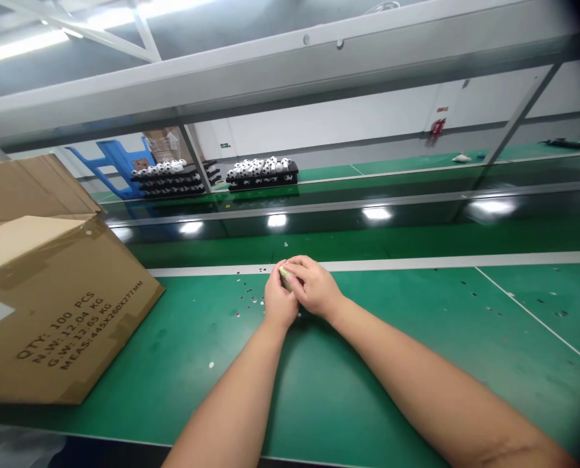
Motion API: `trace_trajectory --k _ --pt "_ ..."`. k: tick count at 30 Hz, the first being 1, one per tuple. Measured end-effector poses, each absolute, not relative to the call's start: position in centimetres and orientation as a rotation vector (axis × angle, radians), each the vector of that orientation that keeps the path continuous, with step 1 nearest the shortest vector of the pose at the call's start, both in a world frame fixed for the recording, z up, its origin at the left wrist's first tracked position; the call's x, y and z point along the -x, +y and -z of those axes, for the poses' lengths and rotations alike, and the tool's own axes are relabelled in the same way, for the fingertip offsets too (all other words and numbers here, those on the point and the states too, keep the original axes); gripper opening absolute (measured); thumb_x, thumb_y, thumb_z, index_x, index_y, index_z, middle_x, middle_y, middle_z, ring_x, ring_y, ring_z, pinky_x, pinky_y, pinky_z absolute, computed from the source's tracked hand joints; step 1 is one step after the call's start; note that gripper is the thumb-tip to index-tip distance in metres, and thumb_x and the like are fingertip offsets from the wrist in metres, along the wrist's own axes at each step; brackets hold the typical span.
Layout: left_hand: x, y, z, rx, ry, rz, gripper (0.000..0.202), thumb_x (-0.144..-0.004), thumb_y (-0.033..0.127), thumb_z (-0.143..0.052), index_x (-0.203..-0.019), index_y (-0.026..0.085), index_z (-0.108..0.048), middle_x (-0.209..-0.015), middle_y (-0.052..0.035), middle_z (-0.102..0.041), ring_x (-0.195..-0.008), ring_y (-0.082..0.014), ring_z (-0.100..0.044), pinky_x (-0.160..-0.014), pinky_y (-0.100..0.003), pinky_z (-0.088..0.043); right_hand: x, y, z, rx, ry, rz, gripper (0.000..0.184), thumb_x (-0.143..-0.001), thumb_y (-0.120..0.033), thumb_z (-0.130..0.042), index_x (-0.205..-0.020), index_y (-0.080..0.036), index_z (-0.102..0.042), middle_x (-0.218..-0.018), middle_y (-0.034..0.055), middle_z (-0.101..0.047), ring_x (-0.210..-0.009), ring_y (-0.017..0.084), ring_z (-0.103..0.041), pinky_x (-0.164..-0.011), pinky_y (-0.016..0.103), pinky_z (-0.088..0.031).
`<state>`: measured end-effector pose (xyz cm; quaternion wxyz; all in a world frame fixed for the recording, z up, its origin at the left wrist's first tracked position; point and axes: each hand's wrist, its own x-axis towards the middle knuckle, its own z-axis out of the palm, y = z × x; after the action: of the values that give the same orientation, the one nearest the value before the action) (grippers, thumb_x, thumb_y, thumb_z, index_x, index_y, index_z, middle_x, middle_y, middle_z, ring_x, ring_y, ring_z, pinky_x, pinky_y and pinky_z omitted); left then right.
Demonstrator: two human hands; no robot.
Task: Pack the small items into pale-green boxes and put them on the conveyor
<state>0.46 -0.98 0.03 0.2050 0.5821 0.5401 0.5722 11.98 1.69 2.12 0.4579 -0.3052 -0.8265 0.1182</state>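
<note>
Both of my hands meet over the green work surface [348,390], near its far white edge strip. Between them is a small light-green object [285,276], mostly covered by fingers, so its kind does not show. My left hand [279,299] wraps around it from the left side. From the right, my right hand [314,286] closes over it, with thumb and fingertips pressed on its surface. Small dark and white bits [246,296] lie scattered on the surface just left of the hands.
An open cardboard box [95,312] with printed text stands at the left. More small flecks [475,294] lie at the right. Beyond a dark glossy strip, black trays [263,183] hold several black-and-white balls, and a blue frame [114,166] stands behind. A metal beam [251,71] crosses overhead.
</note>
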Motion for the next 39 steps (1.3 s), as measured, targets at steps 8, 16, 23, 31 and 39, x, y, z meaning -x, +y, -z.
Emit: trace_trajectory --k 8,16,23,31,39 --pt "-0.5 -0.8 0.8 -1.593 1.534 -1.571 0.071 -0.079 0.032 -0.066 -0.142 0.024 -0.035 -0.121 -0.0102 -0.061 -0.104 -0.0238 -0.062 -0.091 -0.037 -0.049 -12.4 2.0 -0.4 0.592 -1.918 -0.371 0.028 -0.089 -0.022 -0.052 -0.115 -0.025 -0.063 -0.122 0.0075 -0.060 -0.112 0.020 -0.058 -0.097 0.039 -0.050" --pt "-0.4 -0.6 1.3 -1.539 1.490 -1.615 0.064 -0.078 0.036 -0.069 -0.135 0.023 -0.042 -0.120 -0.0099 -0.061 -0.101 -0.0223 -0.062 -0.091 -0.036 -0.049 -12.9 2.2 0.0 0.596 -2.009 -0.393 0.033 -0.091 -0.029 -0.051 -0.123 -0.027 -0.059 -0.133 0.0073 -0.054 -0.120 0.023 -0.053 -0.103 0.044 -0.046" --pt "0.1 1.5 2.0 -1.024 1.192 -1.719 0.057 -0.092 0.062 -0.036 -0.129 0.019 -0.042 -0.114 -0.0136 -0.063 -0.097 -0.0193 -0.066 -0.085 -0.036 -0.054 -12.5 2.8 2.3 0.899 -2.059 -0.523 0.068 -0.088 -0.038 -0.056 -0.148 -0.018 -0.031 -0.142 0.0167 -0.046 -0.128 0.030 -0.048 -0.106 0.051 -0.041" --pt "3.2 1.5 0.3 -1.546 1.428 -1.569 0.038 -0.089 0.045 -0.056 -0.117 0.022 -0.066 -0.123 -0.0086 -0.065 -0.116 -0.0234 -0.059 -0.105 -0.040 -0.043 -13.5 4.7 2.8 0.747 -1.929 -0.967 0.051 -0.091 -0.028 -0.050 -0.141 -0.023 -0.046 -0.139 0.0069 -0.052 -0.127 0.023 -0.052 -0.110 0.044 -0.039" --pt "4.0 1.5 -0.5 -1.695 1.410 -1.460 0.035 -0.091 0.043 -0.052 -0.110 0.021 -0.071 -0.116 -0.0083 -0.070 -0.111 -0.0248 -0.062 -0.104 -0.044 -0.044 -14.2 5.0 2.1 0.767 -1.756 -1.324 0.056 -0.082 -0.038 -0.064 -0.135 -0.021 -0.053 -0.093 0.0041 -0.072 -0.061 0.014 -0.064 -0.058 0.028 -0.056"
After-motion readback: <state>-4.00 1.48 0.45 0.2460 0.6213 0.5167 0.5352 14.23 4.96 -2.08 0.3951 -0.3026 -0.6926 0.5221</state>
